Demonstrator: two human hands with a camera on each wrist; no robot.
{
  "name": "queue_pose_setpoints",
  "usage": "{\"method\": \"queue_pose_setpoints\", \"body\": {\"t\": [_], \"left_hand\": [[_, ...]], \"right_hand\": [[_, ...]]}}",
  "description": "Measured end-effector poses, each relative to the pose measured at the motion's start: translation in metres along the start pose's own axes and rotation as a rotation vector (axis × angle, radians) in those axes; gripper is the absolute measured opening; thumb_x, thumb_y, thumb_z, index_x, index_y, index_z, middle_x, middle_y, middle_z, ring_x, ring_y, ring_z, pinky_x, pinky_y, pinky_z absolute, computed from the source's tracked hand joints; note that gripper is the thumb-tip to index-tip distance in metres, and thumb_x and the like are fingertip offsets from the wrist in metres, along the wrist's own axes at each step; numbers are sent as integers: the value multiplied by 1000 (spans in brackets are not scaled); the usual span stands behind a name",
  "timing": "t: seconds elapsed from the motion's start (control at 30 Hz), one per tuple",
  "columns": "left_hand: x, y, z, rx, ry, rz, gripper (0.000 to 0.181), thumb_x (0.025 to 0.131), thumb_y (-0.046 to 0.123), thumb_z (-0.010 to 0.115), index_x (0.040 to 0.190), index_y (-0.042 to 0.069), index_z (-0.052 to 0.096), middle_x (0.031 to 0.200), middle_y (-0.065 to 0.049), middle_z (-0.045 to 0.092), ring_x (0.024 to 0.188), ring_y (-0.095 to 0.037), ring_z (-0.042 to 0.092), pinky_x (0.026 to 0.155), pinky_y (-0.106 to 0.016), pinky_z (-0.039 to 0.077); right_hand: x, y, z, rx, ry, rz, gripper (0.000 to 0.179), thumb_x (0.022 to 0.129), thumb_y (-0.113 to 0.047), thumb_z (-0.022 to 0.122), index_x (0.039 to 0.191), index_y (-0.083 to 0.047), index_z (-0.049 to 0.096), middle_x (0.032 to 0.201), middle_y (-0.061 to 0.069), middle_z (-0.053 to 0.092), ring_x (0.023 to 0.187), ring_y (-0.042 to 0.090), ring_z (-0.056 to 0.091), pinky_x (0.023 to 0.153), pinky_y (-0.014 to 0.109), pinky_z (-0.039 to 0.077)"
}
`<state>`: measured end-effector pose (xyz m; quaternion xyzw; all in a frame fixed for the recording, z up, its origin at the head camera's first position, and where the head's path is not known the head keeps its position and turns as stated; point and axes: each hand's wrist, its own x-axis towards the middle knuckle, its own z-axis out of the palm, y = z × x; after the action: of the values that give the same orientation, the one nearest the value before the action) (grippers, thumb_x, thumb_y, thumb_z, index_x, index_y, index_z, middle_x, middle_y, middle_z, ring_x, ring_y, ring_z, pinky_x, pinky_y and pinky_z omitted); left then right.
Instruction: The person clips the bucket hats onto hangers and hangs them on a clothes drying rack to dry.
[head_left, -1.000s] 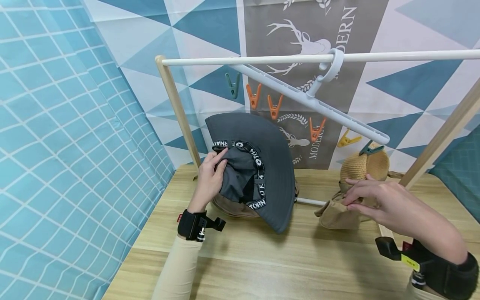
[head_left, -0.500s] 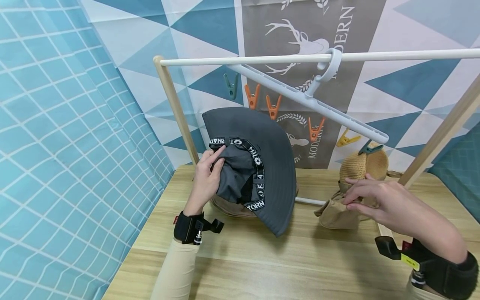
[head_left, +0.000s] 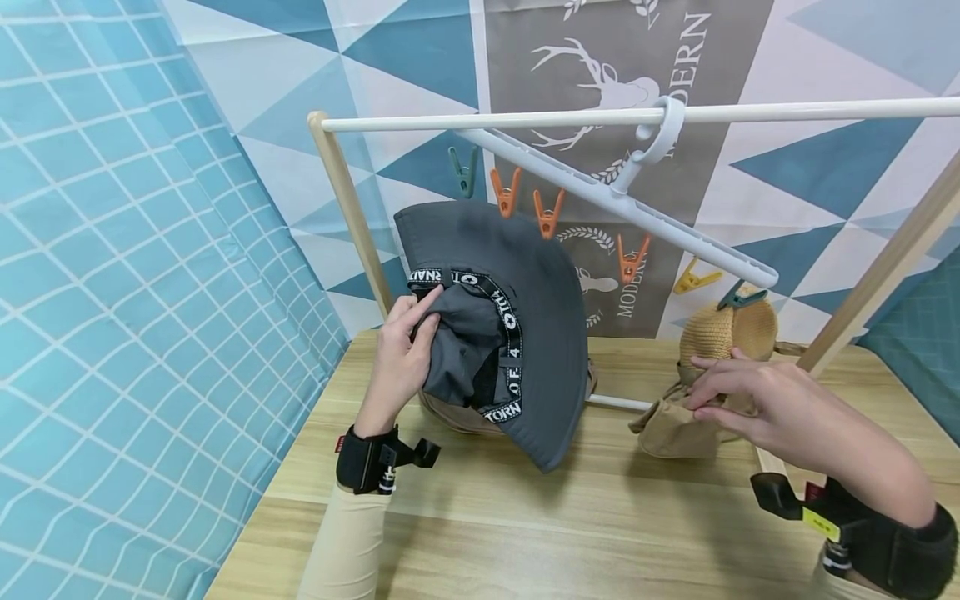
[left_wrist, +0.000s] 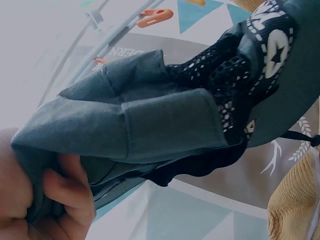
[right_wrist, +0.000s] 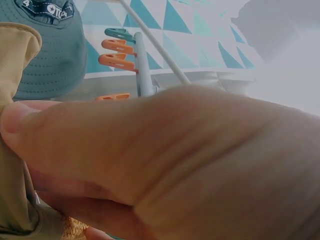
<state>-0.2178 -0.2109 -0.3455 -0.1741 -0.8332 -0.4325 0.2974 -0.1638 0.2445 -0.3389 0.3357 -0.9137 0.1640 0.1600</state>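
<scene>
My left hand point(head_left: 399, 354) grips the crown of a dark grey bucket hat point(head_left: 547, 333), whose brim is tipped up and whose inside band with white lettering faces the head camera. In the left wrist view, fingers curl into the folded grey cloth point(left_wrist: 170, 125). My right hand point(head_left: 765, 404) pinches a khaki piece of soft cloth point(head_left: 678, 429) between thumb and fingers; most of its shape is hidden. Just behind it, a woven straw-coloured hat point(head_left: 705, 333) hangs from a dark green clip point(head_left: 742, 297) at the hanger's low end.
A pale blue hanger point(head_left: 585, 187) hangs tilted from a white rail point(head_left: 487, 122) on a wooden frame point(head_left: 352, 212). Along it are orange clips point(head_left: 549, 214), a yellow clip point(head_left: 696, 277) and another green clip point(head_left: 465, 172). A brown item point(head_left: 457, 414) lies beneath the grey hat on the table point(head_left: 525, 533).
My left hand has carried the grey bucket hat a little to the left, its brim rising slightly towards the clips. The right hand and khaki cloth have stayed in place.
</scene>
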Motion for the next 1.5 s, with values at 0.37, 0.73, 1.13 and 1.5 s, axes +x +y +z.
{"method": "queue_pose_setpoints", "body": {"t": [0.37, 0.73, 1.13, 1.5], "left_hand": [[-3, 0, -3, 32, -144, 109, 40, 111, 0, 63, 151, -2, 69, 121, -25, 65, 106, -36, 60, 92, -37, 44], [-1, -2, -4, 34, -233, 244, 40, 110, -3, 65, 149, 0, 71, 109, -15, 58, 100, -27, 55, 91, -29, 40], [-2, -8, -40, -4, -130, 292, 44, 105, -14, 63, 147, -5, 71, 118, -24, 67, 99, -19, 56, 90, -19, 38], [-4, -12, -57, -47, -123, 301, 45, 103, -16, 63, 146, -5, 72, 118, -25, 66, 100, -7, 53, 88, -18, 39]], "right_hand": [[0, -3, -2, 21, -31, 25, 30, 86, -10, 95, 100, -35, 84, 131, 22, 83, 124, 53, 76, 66, 25, 52], [-1, -1, -2, -4, -18, 15, 32, 84, -12, 97, 98, -37, 83, 125, 15, 86, 124, 54, 76, 84, 52, 66], [1, -1, -2, 13, -6, 0, 35, 82, -10, 97, 99, -38, 83, 123, 11, 87, 123, 49, 78, 90, 10, 53], [1, -2, -1, 15, -5, 1, 36, 82, -8, 97, 99, -36, 83, 124, 14, 86, 124, 46, 79, 72, 19, 55]]}}
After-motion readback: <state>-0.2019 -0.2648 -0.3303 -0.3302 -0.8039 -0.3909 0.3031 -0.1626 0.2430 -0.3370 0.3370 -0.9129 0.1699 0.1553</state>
